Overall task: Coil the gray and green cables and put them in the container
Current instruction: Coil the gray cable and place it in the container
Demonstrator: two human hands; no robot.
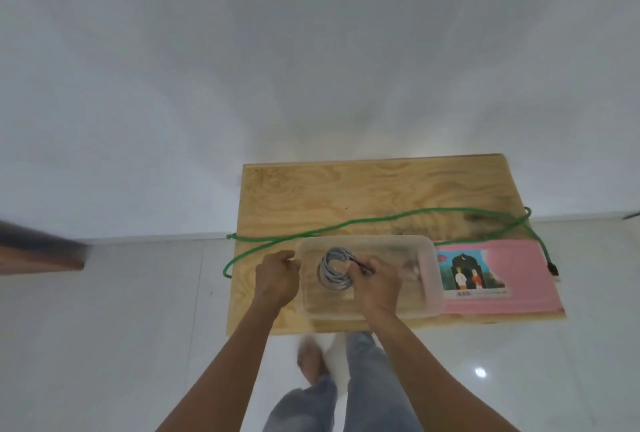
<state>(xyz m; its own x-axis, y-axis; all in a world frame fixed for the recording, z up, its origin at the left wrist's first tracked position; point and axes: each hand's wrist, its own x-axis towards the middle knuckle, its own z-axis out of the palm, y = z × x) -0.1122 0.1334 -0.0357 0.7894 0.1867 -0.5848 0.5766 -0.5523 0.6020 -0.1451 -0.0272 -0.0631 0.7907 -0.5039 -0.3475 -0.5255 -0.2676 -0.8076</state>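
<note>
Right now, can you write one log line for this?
gray cable: coiled, in container | right hand: holding it | left hand: at container edge | green cable: uncoiled on table

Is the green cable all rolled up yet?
No. The long green cable lies stretched out across the wooden table, one end hanging over each side.

One view only, head-worn wide-angle, looking forward and steeply down from standing height. Wooden table (pixel 346 196) sits lower centre-right of frame, seen nearly from above, fairly near, at arm's reach. Both forearms enter from the bottom edge; legs and floor show below the table. White wall fills the upper half. Edges bend outward from lens distortion.
</note>
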